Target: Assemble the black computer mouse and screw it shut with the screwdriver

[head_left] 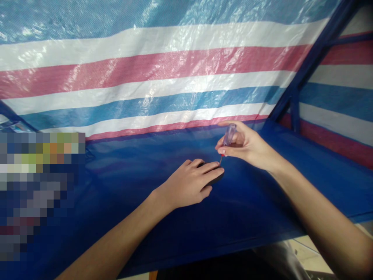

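Observation:
My left hand (192,182) lies palm down on the blue table cover (140,202), fingers pressed over a small dark object (217,179) that shows only at its edge. My right hand (244,144) hovers just above and to the right, pinching a small screwdriver (228,137) with a clear purple handle. Its thin red-tipped shaft points down at the dark object, right beside my left fingertips. What the dark object is cannot be made out.
A striped blue, white and pink tarp (163,66) hangs as a wall behind the table. A dark blue metal frame (309,66) rises at the right. A blurred-out patch (37,186) covers the left part of the table. The table's front edge runs along the bottom right.

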Tool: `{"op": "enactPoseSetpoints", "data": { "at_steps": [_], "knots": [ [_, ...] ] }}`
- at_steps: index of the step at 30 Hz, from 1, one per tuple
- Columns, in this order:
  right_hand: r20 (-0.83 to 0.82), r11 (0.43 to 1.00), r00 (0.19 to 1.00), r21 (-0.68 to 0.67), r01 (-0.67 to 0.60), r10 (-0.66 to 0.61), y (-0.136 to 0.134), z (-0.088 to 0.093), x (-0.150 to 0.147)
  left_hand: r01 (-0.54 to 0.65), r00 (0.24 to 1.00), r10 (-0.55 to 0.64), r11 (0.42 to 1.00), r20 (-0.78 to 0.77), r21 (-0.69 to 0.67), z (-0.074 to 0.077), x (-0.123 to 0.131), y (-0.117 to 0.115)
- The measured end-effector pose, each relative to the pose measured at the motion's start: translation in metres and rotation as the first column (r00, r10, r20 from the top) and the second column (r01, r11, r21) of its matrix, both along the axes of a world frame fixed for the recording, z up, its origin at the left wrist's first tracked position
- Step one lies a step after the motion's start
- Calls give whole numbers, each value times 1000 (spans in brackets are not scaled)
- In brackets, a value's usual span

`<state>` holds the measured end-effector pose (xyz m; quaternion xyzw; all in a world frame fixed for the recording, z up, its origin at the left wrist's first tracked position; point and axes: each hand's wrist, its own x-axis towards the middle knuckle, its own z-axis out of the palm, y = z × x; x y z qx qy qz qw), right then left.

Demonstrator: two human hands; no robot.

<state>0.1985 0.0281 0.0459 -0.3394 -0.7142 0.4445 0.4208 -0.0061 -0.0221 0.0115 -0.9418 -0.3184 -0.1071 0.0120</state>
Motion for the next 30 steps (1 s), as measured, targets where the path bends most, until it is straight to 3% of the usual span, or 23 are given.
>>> {"op": "enactPoseSetpoints", "data": {
  "at_steps": [5, 12, 19, 23, 30],
  "knots": [
    [53, 995, 994, -22, -94, 96, 0, -1, 0, 1, 1000, -1, 1000, -5, 5, 0, 0, 0],
    [235, 997, 972, 77, 8, -26, 2, -5, -1, 2, 1000, -2, 1000, -3, 7, 1, 0, 0],
    [158, 997, 987, -68, -34, 45, 0, -3, 0, -5, 1000, 6, 1000, -6, 13, 0, 0, 0],
    [114, 992, 987, -67, -105, 112, 0, 0, 1, -3, 1000, 3, 1000, -2, 8, 0, 0, 0],
    [237, 986, 958, -20, -163, 163, 0, 6, 2, -2, 1000, 2, 1000, 2, 4, 0, 1, 0]
  ]
}}
